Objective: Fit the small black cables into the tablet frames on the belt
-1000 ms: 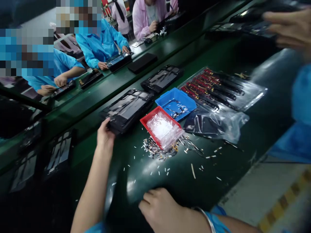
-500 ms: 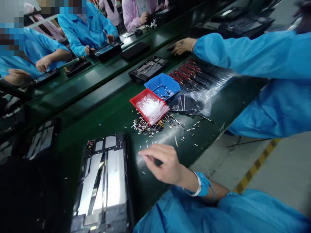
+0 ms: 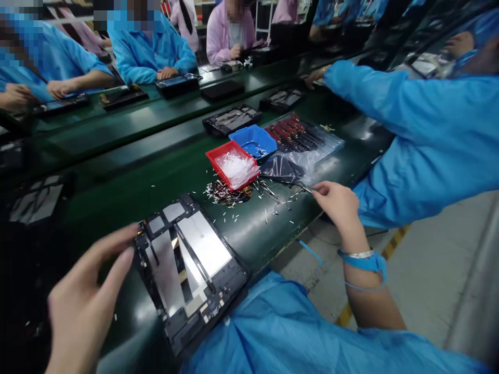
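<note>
An opened tablet (image 3: pixel 191 259) lies at an angle on the green bench before me, its silver battery plates and black ribbon cable bare. My left hand (image 3: pixel 88 296) is at its upper left corner, index fingertip against the edge, thumb stretched out and apart. Off to the right, my right hand (image 3: pixel 338 205) pinches the end of slim metal tweezers (image 3: pixel 306 187) just above the bench. Left of the tweezers sit a red bin (image 3: pixel 213 156) of small white strips and a pile of small cable parts (image 3: pixel 230 193).
A blue bin (image 3: pixel 268 146) adjoins the red one. Beyond are a plastic bag (image 3: pixel 288 167), rows of red and black cables (image 3: pixel 292 132) and another opened tablet (image 3: pixel 233 119). A co-worker's blue sleeve (image 3: pixel 374 93) reaches in from the right. Several people sit across the bench.
My right hand has moved right and away from me, and now grips the tweezers. My left hand has come into view at the tablet, which has turned. The co-worker's arm reaches farther back.
</note>
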`<state>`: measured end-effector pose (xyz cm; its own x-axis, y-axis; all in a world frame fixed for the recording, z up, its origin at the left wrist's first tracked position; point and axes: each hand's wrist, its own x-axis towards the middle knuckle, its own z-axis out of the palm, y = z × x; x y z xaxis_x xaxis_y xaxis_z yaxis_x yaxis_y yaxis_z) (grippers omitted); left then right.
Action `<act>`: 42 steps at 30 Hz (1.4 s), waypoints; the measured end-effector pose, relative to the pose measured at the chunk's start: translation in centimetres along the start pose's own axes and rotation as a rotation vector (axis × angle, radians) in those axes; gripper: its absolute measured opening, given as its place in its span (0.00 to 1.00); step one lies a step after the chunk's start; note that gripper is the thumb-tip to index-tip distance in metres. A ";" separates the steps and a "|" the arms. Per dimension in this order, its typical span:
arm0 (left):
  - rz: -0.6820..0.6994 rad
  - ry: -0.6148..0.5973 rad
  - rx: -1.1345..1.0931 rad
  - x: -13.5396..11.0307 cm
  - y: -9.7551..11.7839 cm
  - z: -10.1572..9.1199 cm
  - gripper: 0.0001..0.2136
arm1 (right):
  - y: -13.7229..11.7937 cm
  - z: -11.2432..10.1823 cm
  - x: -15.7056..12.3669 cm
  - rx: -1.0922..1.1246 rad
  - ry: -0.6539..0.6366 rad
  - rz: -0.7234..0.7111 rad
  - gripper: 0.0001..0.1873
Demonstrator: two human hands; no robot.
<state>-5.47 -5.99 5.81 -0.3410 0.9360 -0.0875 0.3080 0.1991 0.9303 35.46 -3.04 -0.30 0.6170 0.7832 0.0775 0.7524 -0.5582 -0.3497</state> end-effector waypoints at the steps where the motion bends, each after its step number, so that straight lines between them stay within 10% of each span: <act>1: 0.096 0.063 0.177 2.1 0.9 0.9 0.10 | 0.2 0.1 0.5 -0.006 -0.028 0.010 0.10; 8: -0.001 -0.198 0.430 10.2 0.6 3.8 0.07 | -0.7 -0.4 0.5 0.137 -0.107 -0.005 0.05; 14: 0.291 -0.037 0.097 7.4 0.5 4.2 0.09 | -7.3 -0.5 -3.5 0.531 -0.330 -0.172 0.11; 19: 0.325 -0.409 -0.180 3.1 0.5 6.9 0.19 | -16.1 1.5 -8.5 1.178 -0.735 -0.318 0.14; 25: 0.158 -0.498 -0.410 2.9 -0.6 7.4 0.12 | -19.9 2.8 -11.1 1.171 -0.647 -0.544 0.08; 32: 0.096 -0.601 -0.291 4.2 -0.4 6.6 0.06 | -20.0 2.9 -9.8 0.691 0.149 -1.232 0.07; 42: 0.336 -0.677 0.127 5.0 0.1 5.5 0.12 | -19.8 2.9 -8.5 0.622 -0.014 -1.360 0.06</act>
<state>-2.27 0.35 3.52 0.3950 0.9176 -0.0444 0.4125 -0.1339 0.9011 14.65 2.21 3.26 -0.4616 0.5991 0.6543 0.5165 0.7811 -0.3508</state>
